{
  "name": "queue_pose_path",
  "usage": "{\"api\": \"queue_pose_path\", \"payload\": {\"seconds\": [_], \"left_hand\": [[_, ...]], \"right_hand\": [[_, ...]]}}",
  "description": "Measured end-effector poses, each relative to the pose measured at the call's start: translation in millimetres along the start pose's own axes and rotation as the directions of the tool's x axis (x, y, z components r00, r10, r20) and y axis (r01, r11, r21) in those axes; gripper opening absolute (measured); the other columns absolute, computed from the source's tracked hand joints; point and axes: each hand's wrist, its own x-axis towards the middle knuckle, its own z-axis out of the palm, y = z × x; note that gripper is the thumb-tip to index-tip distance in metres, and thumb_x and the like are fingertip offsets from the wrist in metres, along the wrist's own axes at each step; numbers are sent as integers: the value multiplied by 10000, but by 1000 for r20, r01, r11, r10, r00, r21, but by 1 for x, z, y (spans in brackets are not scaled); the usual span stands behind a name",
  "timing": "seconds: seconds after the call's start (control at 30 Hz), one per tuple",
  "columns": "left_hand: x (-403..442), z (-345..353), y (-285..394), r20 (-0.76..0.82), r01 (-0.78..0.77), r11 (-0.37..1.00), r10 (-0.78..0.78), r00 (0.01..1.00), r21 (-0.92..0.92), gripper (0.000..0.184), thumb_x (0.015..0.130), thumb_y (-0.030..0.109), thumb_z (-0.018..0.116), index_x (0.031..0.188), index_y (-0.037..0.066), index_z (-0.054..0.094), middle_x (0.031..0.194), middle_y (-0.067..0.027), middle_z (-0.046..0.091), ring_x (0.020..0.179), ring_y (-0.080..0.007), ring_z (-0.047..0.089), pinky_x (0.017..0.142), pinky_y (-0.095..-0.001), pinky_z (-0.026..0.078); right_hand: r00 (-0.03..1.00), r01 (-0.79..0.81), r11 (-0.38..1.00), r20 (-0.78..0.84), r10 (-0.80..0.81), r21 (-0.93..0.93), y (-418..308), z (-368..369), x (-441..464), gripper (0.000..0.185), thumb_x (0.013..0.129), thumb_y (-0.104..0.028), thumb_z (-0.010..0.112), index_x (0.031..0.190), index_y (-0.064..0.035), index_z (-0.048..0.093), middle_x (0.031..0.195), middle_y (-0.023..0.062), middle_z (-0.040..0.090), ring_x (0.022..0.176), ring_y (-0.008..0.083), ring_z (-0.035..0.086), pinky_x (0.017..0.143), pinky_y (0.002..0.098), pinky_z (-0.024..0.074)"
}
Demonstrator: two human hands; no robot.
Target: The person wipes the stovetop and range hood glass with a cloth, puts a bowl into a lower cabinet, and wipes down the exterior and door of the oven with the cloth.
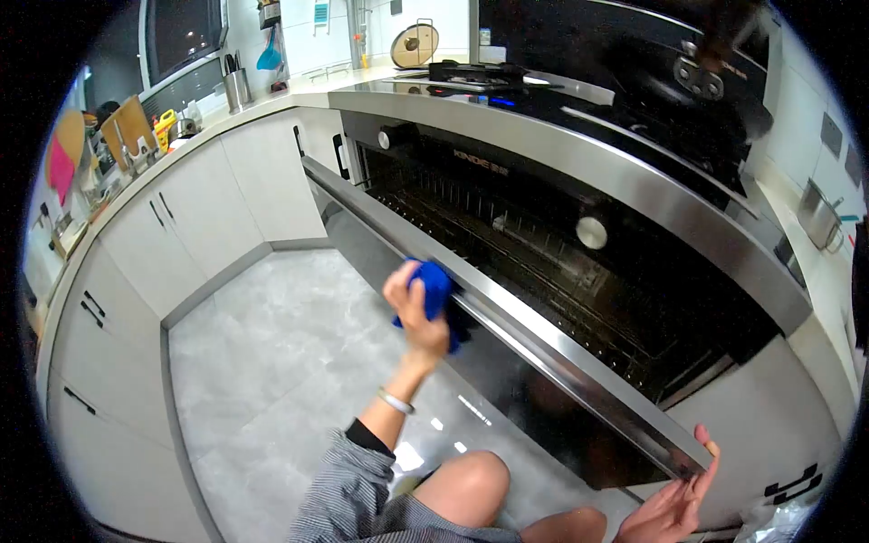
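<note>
My left hand [418,317] is closed on a blue cloth [435,288], which lies against the front of a pulled-open oven door [534,385], by its long metal handle bar [507,328]. A bracelet is on that wrist. At the lower right corner of the door, my right hand [674,507] is open, with its fingers apart and its fingertips at the door's edge. Behind the door, the dark oven interior [525,262] shows racks. A round silver knob [592,233] sits on the black panel.
Above the oven is a steel-edged cooktop [579,145] with a burner. White cabinets [181,226] with black handles curve along the left. A knife holder [237,89] stands on the counter. A steel pot [819,215] is at the right. My knees are below the door, over grey floor tiles [262,362].
</note>
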Motion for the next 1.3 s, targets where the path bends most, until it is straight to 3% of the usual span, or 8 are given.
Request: {"api": "queue_pose_path", "payload": {"seconds": [0.2,0.37,0.53,0.63,0.73,1.07,1.2,1.3], "left_hand": [[37,-9,-99,92,262,963,-266,959,56,459,744,-92,545,1182,5,447,1290,-187,440,1162,-368,405,1038,-433,286],[39,-31,-103,210,575,635,-557,804,-516,413,916,20,537,1259,18,307,1242,-129,441,1136,-182,433,1016,-303,315],[53,-34,-110,-41,595,662,-684,729,-455,413,921,14,533,1291,18,348,1241,-128,464,1164,-207,447,1016,-318,331],[56,-26,-117,52,461,884,-458,888,-77,388,873,15,575,1248,3,473,1259,-174,504,1193,-331,471,1026,-386,353],[54,-22,-105,24,332,943,-332,943,-22,409,781,-33,612,1177,-3,517,1206,-203,547,1155,-391,497,1009,-428,376],[15,-11,9,231,33,899,76,970,-437,322,679,43,588,1000,65,594,1122,-113,610,1107,-318,555,902,-435,468],[20,-11,-34,177,-244,899,324,929,-364,269,703,97,598,971,89,614,1124,-85,623,1062,-258,569,828,-418,489],[41,-17,-116,154,-125,990,133,979,-62,353,644,-3,590,992,55,600,1084,-117,611,1031,-330,557,897,-451,433]], "right_hand": [[920,324,926,-162,-356,-196,-23,53,-5,551,962,-349,383,1265,101,480,1172,246,577,956,337,596,872,393,471],[991,35,998,-126,-41,-48,21,-32,8,711,875,-509,499,1360,-11,349,1362,223,416,1257,331,389,1062,483,311],[989,-44,998,-138,51,50,17,-43,11,601,917,-452,438,1328,-14,424,1288,206,508,1218,331,460,1036,471,353],[665,292,72,148,-732,-954,-66,79,4,556,986,-408,330,1164,48,595,1129,187,622,905,327,603,888,412,429],[878,418,228,327,-350,-879,-65,91,4,572,928,-369,298,1266,48,495,1320,204,490,1262,313,425,1083,415,268],[885,464,464,373,-279,-754,-50,209,20,508,944,-312,288,1114,24,628,964,187,630,889,349,553,844,428,400],[926,373,539,336,-170,-755,-53,199,20,512,972,-297,248,1141,18,614,993,154,615,935,261,514,866,364,379],[897,441,511,376,-233,-737,-52,202,23,496,951,-290,279,1083,28,636,918,169,614,860,317,528,837,408,370]]}}
